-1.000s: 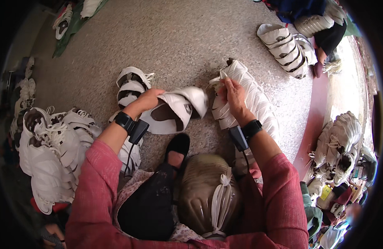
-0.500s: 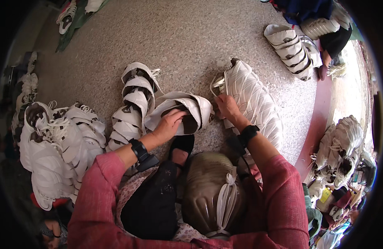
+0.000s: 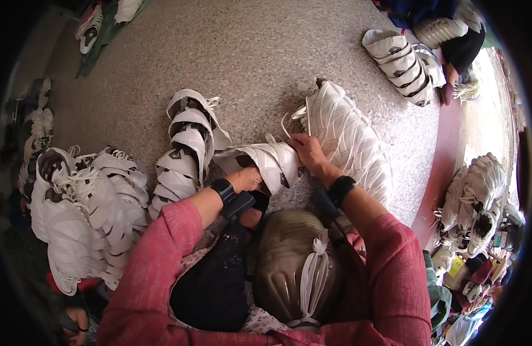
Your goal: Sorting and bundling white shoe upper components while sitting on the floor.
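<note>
White shoe uppers with dark linings lie around my hands. One loose upper (image 3: 274, 163) is between my hands, tilted to the right. My left hand (image 3: 250, 179) grips it at its dark opening, its fingertips hidden inside. My right hand (image 3: 308, 152) is closed at the upper's far right edge, pinching a thin white shoelace (image 3: 285, 122) that loops up beyond the fingers. Just right of that hand lies a long nested row of white uppers (image 3: 349, 138) with laces across it. A shorter overlapping row (image 3: 186, 147) stands to the left of my left hand.
A large pile of white uppers (image 3: 75, 230) sits at the left. Further stacks lie at the far right (image 3: 397, 64) and right edge (image 3: 476, 199). A tied bundle in clear plastic (image 3: 298, 271) rests against me. Another person's foot (image 3: 449, 86) shows at upper right.
My left hand has moved right and deeper into the upper's opening, and the upper has turned and shifted. My right hand has moved slightly left, with the lace loop drawn left.
</note>
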Demonstrator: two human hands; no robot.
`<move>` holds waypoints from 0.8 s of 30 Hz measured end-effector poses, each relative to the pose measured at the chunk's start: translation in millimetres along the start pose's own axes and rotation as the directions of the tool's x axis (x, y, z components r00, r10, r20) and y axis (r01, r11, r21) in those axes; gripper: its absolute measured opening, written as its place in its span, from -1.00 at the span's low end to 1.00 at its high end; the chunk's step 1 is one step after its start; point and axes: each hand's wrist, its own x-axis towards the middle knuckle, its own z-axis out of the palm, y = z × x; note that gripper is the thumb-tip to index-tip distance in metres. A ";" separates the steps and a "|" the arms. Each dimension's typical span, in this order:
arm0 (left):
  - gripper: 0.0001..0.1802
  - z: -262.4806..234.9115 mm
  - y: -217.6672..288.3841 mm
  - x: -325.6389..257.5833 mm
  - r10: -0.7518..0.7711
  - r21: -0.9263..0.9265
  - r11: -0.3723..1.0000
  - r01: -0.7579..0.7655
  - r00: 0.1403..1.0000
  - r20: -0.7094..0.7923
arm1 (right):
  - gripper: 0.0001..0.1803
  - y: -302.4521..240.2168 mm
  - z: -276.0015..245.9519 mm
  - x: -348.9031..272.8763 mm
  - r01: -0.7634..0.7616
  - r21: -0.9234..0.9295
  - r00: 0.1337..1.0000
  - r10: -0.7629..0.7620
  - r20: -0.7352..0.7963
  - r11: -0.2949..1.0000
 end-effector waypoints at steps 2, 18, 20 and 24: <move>-0.68 9.6 -2.9 4.1 -0.026 0.046 0.999 0.027 0.999 -0.029 | -0.80 -0.7 7.1 -6.0 0.034 -0.109 0.984 -0.052 -0.169 0.993; -0.54 -9.5 22.9 -2.0 0.119 -0.111 0.988 -0.112 0.991 0.054 | -0.69 -59.1 -6.1 10.0 -0.025 -0.176 0.941 0.083 0.327 0.984; -0.47 -20.2 30.6 -6.4 0.177 -0.122 0.978 -0.170 0.983 0.046 | -0.68 -70.3 6.2 7.3 0.084 -0.007 0.953 -0.078 0.294 0.996; -0.51 22.3 50.2 -16.0 0.197 -0.043 0.979 -0.198 0.980 -0.023 | -0.69 -81.5 8.1 17.9 0.127 -0.210 0.974 -0.082 0.210 0.969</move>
